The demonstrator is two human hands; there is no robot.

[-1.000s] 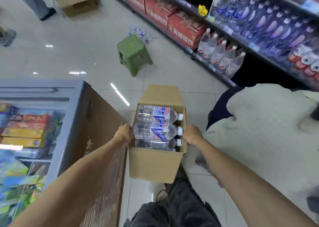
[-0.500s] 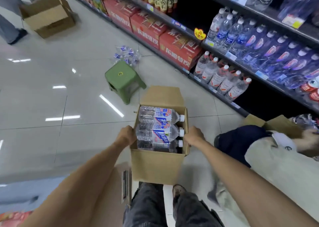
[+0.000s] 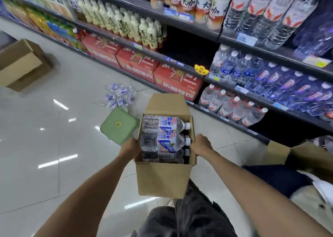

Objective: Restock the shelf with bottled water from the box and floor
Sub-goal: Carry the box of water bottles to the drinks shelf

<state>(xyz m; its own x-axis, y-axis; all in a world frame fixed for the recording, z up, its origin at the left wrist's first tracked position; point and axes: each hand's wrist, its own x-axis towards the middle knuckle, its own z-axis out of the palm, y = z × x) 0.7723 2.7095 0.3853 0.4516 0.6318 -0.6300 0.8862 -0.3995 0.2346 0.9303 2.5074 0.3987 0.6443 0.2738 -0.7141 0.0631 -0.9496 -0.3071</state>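
Observation:
I carry an open brown cardboard box (image 3: 163,179) in front of me, above the floor. Inside it lie large water bottles (image 3: 164,124) on their sides, white caps to the right. My left hand (image 3: 130,147) grips the box's left wall and my right hand (image 3: 200,144) grips its right wall. The dark shelf (image 3: 261,102) to the right holds rows of bottled water, with a black gap on the lowest level at the right. A pile of small wrapped water bottles (image 3: 118,96) lies on the floor beyond the box.
A green plastic stool (image 3: 118,126) stands just left of the box. Red cartons (image 3: 137,63) line the lowest shelf further on. Another cardboard box (image 3: 21,65) sits on the floor at far left. A crouching person (image 3: 281,181) and a further box (image 3: 281,152) are at lower right.
I have walked forward with the box. The freezer at left has left the view, the stool and shelf have come closer, and both hands keep the same grip.

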